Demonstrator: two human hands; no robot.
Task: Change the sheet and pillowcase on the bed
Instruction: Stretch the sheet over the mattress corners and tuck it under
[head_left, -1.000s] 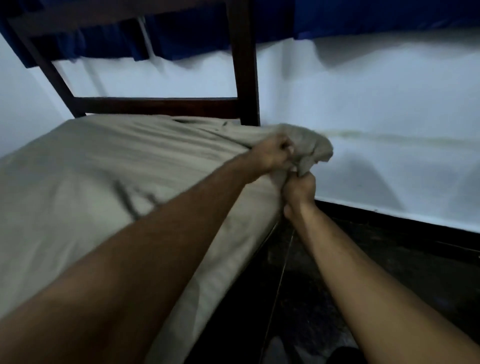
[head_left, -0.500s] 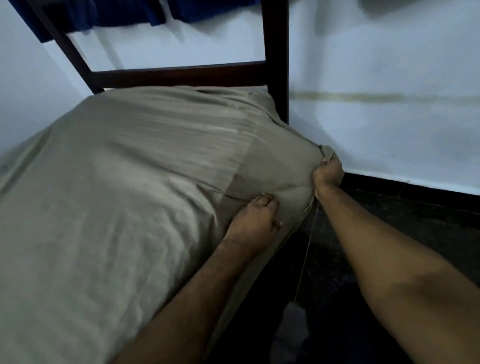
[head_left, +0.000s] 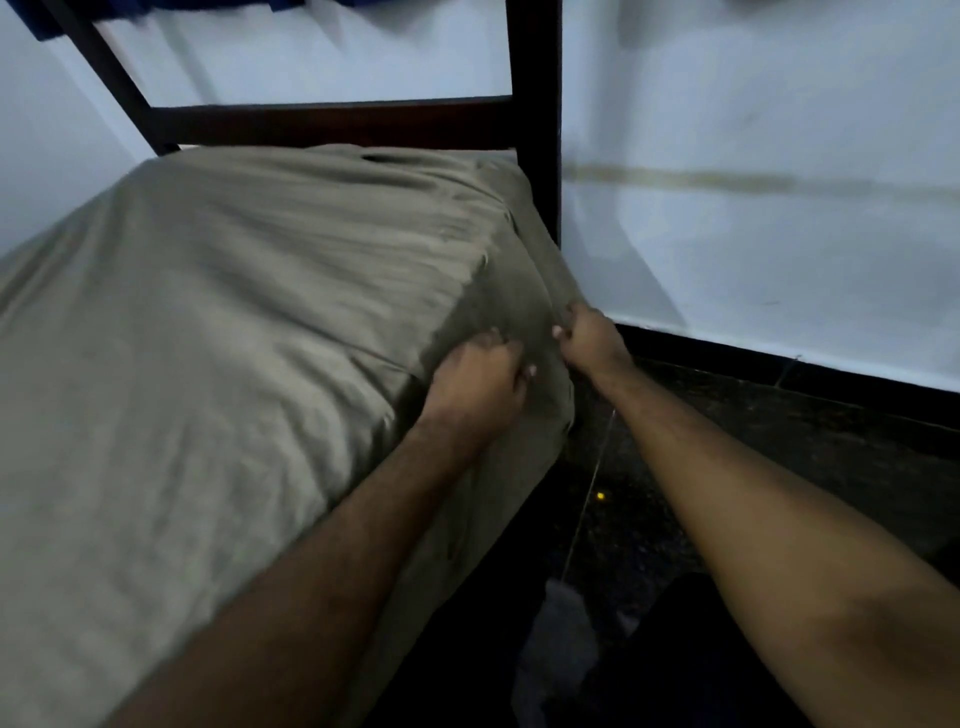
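Olive-grey cotton covers the whole mattress: the sheet (head_left: 218, 322) is spread flat across the top and folded down over the near corner, which is where both hands are working. The left hand (head_left: 475, 387) lies on the side face of that corner with its fingers curled into the cloth, bunching a fold; its grip is closed on the sheet, most likely to hold the drape in place while the other hand tightens it. Just to the right of it, the right hand (head_left: 589, 338) pinches the vertical crease at the very corner edge between thumb and fingers, a closed grip on the same sheet, seemingly drawing the slack downward so the fabric sits snug around the corner.

Above and behind the two grips rises the dark wooden bed frame (head_left: 535, 130), its post standing right at the corner, which leaves little room there and probably explains why the hands work from the open floor side. Below the grips the sheet's hem hangs loose along the mattress side, so the tuck looks unfinished. A thin cord (head_left: 587, 499) hangs below the right grip toward the dark floor (head_left: 779, 467); what it belongs to I cannot tell. No pillow or pillowcase is in view, so that part appears still to come.
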